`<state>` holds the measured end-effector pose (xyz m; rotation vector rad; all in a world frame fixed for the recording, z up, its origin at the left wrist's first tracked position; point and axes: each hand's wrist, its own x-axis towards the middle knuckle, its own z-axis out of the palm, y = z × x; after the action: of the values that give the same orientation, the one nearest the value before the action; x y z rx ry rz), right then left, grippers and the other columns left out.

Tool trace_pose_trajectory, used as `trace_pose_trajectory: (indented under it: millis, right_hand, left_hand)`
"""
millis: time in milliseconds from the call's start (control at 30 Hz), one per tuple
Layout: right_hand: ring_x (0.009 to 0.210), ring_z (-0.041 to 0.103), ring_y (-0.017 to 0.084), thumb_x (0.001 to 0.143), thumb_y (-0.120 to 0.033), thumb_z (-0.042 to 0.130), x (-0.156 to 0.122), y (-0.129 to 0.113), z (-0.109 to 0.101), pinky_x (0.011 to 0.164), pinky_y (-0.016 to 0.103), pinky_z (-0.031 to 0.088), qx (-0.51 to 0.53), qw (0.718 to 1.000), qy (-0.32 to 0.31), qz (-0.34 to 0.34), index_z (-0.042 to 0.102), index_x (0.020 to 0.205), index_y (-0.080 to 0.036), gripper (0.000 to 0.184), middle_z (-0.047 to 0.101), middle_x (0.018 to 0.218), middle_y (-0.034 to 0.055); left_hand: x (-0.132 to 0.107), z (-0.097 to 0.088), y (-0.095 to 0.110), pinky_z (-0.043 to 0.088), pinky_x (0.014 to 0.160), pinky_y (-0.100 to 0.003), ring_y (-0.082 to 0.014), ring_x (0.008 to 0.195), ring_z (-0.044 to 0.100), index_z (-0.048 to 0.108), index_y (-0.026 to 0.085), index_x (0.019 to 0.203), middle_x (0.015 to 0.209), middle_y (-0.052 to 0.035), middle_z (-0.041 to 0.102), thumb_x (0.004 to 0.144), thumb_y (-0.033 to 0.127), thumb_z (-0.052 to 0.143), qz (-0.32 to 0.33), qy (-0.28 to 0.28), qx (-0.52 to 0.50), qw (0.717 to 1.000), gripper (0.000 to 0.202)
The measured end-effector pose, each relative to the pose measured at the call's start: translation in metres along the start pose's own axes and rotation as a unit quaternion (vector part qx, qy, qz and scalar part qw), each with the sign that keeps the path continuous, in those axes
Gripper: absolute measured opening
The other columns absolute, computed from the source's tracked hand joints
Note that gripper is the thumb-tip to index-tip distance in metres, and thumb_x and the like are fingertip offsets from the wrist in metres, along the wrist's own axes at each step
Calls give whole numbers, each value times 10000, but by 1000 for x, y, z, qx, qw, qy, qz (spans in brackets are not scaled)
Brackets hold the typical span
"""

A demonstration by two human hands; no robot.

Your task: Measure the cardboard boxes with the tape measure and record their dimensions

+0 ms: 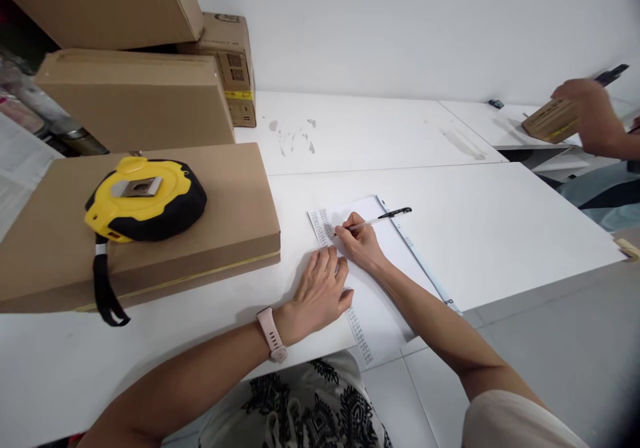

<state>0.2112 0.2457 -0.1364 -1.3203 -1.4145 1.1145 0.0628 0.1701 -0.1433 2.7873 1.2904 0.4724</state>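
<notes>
Right hand (361, 243) pinching pen (396, 213), tip at the printed margin of paper (395, 245). Left hand (323, 291) unclenched, palm down by that margin. Paper on white table (480, 221), overhanging near edge. Leftward: cardboard box (240, 201), tape measure (150, 198) atop.

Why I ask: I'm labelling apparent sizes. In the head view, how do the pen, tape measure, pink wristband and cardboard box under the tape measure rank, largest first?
1. Cardboard box
2. Yellow-and-black tape measure
3. Pen and pink wristband, unranked: the pen looks longer but thinner, so overall size is unsure.
</notes>
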Motion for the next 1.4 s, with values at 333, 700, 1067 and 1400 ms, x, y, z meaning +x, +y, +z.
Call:
trace_pose_trajectory:
  millis: [333, 700, 1067, 1400]
  right_hand:
    - [526, 368, 108, 808, -260, 575, -3, -3, -2, 507, 272, 286, -92, 995, -8, -44, 423, 698, -238, 189, 401, 566, -71]
    - [525, 387, 113, 809, -271, 579, -4, 0, -2, 514, 271, 300, -107, 993, -10, -46, 433, 708, -238, 180, 419, 553, -71]
    - [511, 380, 115, 791, -245, 575, -3, -1, -2, 507, 270, 287, -115, 992, -18, -49, 425, 707, -242, 172, 424, 532, -74]
    - [532, 366, 113, 812, -234, 571, -4, 3, -4, 517, 274, 294, -111, 993, -3, -46, 429, 712, -240, 174, 397, 558, -77]
  left_hand:
    - [-1, 1, 0, 382, 1106, -522, -395, 1278, 530, 574, 34, 1261, 1360, -286, 587, 934, 438, 575, 12, 20, 47, 999, 521]
    - [-1, 1, 0, 377, 1102, -520, -395, 1276, 520, 568, 33, 1264, 1363, -287, 583, 931, 441, 586, 12, 19, 46, 999, 527]
    - [-1, 2, 0, 379, 1097, -523, -393, 1264, 513, 580, 36, 1248, 1334, -279, 591, 929, 433, 589, 12, 23, 34, 999, 509]
    - [-1, 1, -1, 370, 1106, -511, -396, 1279, 506, 561, 28, 1288, 1377, -282, 561, 933, 439, 582, 10, 15, 41, 999, 544]
